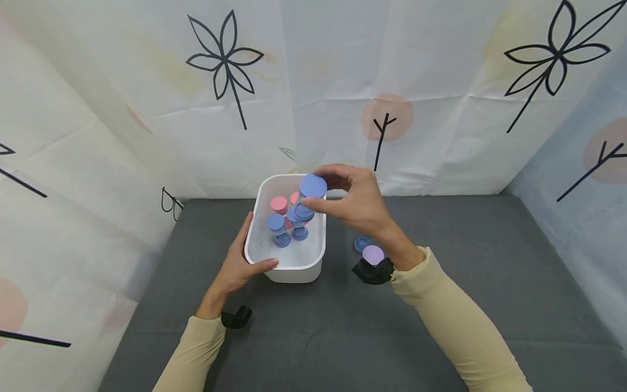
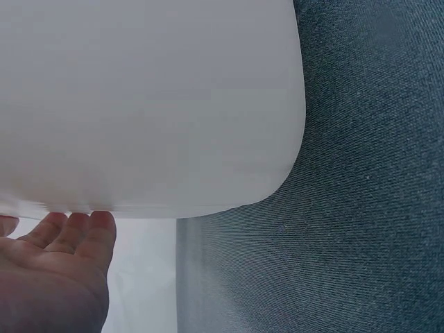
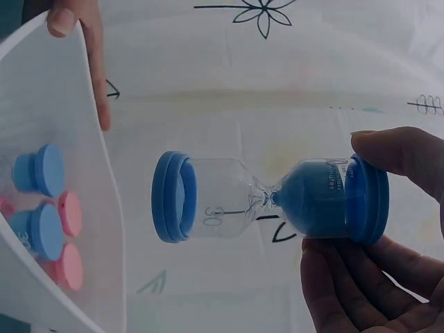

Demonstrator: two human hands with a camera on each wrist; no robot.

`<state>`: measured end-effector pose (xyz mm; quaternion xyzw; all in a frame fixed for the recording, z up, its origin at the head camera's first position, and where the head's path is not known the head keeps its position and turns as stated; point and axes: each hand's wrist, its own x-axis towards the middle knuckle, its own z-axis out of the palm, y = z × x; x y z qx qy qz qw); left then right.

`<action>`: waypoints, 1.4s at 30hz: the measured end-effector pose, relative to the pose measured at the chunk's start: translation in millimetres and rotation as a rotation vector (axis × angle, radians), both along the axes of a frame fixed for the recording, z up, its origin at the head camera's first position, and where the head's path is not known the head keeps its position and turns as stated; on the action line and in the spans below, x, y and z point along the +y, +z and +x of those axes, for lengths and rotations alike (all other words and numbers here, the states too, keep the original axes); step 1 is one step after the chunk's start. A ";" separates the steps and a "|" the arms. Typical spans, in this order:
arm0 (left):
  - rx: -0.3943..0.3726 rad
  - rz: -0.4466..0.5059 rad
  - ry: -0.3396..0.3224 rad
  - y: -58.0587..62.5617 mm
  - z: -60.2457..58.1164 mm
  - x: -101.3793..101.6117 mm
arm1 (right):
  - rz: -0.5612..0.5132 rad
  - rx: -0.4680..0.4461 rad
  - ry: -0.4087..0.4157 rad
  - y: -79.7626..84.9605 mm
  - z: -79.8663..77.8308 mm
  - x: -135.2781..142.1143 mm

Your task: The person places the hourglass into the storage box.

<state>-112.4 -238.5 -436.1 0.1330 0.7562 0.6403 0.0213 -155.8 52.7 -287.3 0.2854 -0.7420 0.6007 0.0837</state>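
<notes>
My right hand (image 1: 361, 202) grips a large blue hourglass (image 3: 243, 198) by one end cap, thumb on one side and fingers on the other. The hourglass is over the right side of a white bin (image 1: 294, 276); its blue sand lies in the bulb nearer the hand in the right wrist view. Inside the bin stand smaller blue hourglasses (image 1: 276, 223) and pink hourglasses (image 1: 278, 204), the pink ones partly hidden. My left hand (image 1: 237, 268) holds the bin's near left corner, thumb over the rim and fingers along the outer wall.
On the grey table (image 1: 470, 272), right of the bin, a blue hourglass (image 1: 362, 244) and a purple-topped one (image 1: 373, 255) are partly hidden by my right wrist and its black strap (image 1: 373, 272). A printed white cloth (image 1: 333, 65) hangs behind the table.
</notes>
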 end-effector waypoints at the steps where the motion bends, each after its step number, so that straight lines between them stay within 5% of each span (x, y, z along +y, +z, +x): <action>1: -0.001 0.002 -0.002 0.0 0.0 0.0 | 0.011 -0.006 0.016 -2.3 -1.4 -4.6; 24: -0.004 -0.003 -0.027 0.6 0.6 -1.1 | 0.317 -0.220 0.247 -65.8 -23.5 -77.1; 42: 0.001 -0.005 -0.027 -1.1 0.3 -2.4 | 0.505 -0.261 0.247 -92.7 -31.7 -94.5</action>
